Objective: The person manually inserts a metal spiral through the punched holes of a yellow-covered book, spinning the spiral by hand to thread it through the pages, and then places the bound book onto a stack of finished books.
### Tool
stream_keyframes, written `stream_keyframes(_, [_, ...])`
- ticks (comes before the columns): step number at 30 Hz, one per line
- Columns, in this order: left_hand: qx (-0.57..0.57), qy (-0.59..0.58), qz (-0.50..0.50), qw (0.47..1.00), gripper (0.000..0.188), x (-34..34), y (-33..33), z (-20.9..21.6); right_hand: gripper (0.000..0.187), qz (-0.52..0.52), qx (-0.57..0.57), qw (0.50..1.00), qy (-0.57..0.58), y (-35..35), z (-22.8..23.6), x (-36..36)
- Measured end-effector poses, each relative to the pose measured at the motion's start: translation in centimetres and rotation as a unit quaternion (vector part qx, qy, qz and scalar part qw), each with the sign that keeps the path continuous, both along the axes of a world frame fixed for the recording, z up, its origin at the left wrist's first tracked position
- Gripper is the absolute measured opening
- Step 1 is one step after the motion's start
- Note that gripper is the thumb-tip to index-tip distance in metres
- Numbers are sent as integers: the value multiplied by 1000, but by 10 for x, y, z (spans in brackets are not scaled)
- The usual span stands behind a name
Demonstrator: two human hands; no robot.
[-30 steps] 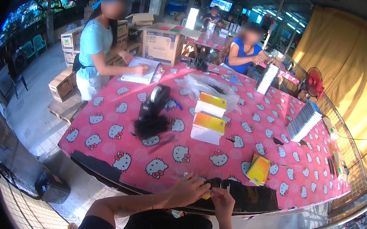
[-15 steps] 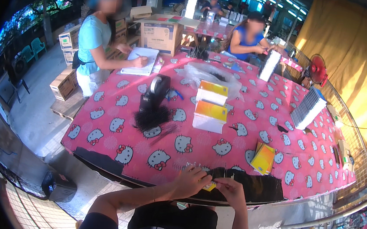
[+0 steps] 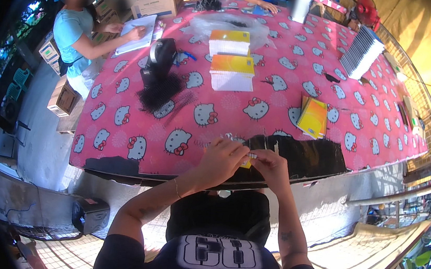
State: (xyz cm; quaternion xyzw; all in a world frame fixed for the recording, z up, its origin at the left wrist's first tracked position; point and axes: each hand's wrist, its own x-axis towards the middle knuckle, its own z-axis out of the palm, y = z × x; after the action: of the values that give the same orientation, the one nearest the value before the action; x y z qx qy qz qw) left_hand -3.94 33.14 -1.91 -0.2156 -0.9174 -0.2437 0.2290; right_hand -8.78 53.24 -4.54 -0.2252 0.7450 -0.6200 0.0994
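Observation:
At the near edge of the table, my left hand (image 3: 221,160) and my right hand (image 3: 272,168) come together with bent fingers. Between them is a small yellow notebook (image 3: 246,164), mostly covered by the fingers. Some clear, shiny coil-like material (image 3: 229,136) shows just beyond my left knuckles; what it is exactly I cannot make out. Both hands are over a black patch (image 3: 305,153) on the table edge. To their right lie a few yellow spiral notebooks (image 3: 313,118), slightly fanned.
Two stacks of yellow-covered pads (image 3: 232,74) stand mid-table on the pink tablecloth (image 3: 214,150). Left of them are a black tape dispenser (image 3: 160,59) and a heap of black coils (image 3: 160,93). A tall notebook stack (image 3: 361,52) is far right. A person (image 3: 76,36) writes at the left.
The view has tipped downward, so the table and its contents sit higher in the picture. Both hands stay together on the yellow notebook. The person in blue now rests a hand on the table.

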Motion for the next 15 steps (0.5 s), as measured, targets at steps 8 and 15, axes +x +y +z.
stream_keyframes(8, [11, 27, -4, 1000, 17, -3, 1, -1, 17, 45, -106, 991, -66, 6, -4, -9])
stream_keyframes(15, [13, 27, -5, 1000, 17, 0, 5, -3, 12, 150, -27, 988, -13, 20, 7, -37])
